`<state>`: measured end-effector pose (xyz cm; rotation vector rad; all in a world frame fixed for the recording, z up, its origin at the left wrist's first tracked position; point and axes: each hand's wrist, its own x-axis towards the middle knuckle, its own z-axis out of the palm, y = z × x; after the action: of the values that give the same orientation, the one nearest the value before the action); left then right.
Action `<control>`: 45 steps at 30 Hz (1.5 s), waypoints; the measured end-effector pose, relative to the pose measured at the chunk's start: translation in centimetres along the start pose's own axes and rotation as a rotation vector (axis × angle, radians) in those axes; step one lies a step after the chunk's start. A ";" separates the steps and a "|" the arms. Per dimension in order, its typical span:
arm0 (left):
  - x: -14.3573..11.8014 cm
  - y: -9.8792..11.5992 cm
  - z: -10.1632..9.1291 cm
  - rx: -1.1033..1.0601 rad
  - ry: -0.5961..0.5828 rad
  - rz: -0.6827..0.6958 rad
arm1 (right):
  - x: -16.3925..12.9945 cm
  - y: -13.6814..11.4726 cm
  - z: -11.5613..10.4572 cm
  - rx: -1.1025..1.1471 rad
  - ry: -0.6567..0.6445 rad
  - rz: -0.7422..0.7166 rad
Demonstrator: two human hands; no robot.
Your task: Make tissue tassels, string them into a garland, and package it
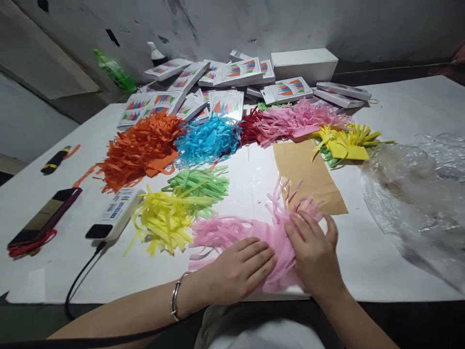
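A light pink fringed tissue-paper piece (pixel 232 230) lies at the near edge of the white table (pixel 399 111). My left hand (pixel 241 269) rests flat on its middle, fingers together, a bracelet on the wrist. My right hand (pixel 314 252) presses on its right end, fingers curled over the fringe. A yellow fringe pile (pixel 163 220) and a green one (pixel 198 186) lie just to the left. A brown paper sheet (pixel 308 174) sits behind the right hand.
Orange (pixel 140 148), blue (pixel 209 138), red and pink (pixel 294 118), and yellow (pixel 345 140) fringe piles arc across the middle. Printed packets (pixel 232 72) and a white box (pixel 303 63) are stacked at the back. Clear plastic bag (pixel 421 194) right; phone (pixel 45 215) and power bank (pixel 114 213) left.
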<state>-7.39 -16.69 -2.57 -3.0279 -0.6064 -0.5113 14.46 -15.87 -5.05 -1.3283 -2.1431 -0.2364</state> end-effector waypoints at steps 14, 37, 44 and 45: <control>1.5 -1.3 2.8 -0.014 -0.097 -0.133 | -3.9 9.2 -6.5 -0.291 -0.184 0.033; -3.8 -1.4 -5.0 -0.125 0.078 -0.559 | -3.1 1.9 0.1 0.099 -0.068 -0.317; 1.8 -0.5 2.2 -0.131 -0.168 -0.197 | -3.5 1.8 -0.3 0.143 -0.094 -0.294; 1.8 -0.7 2.7 -0.151 -0.159 -0.207 | -3.7 1.9 -0.4 0.153 -0.107 -0.288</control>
<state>-5.24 -15.19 -4.64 -3.1884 -0.9386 -0.3362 17.42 -17.90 -7.14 -0.9645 -2.3889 -0.1146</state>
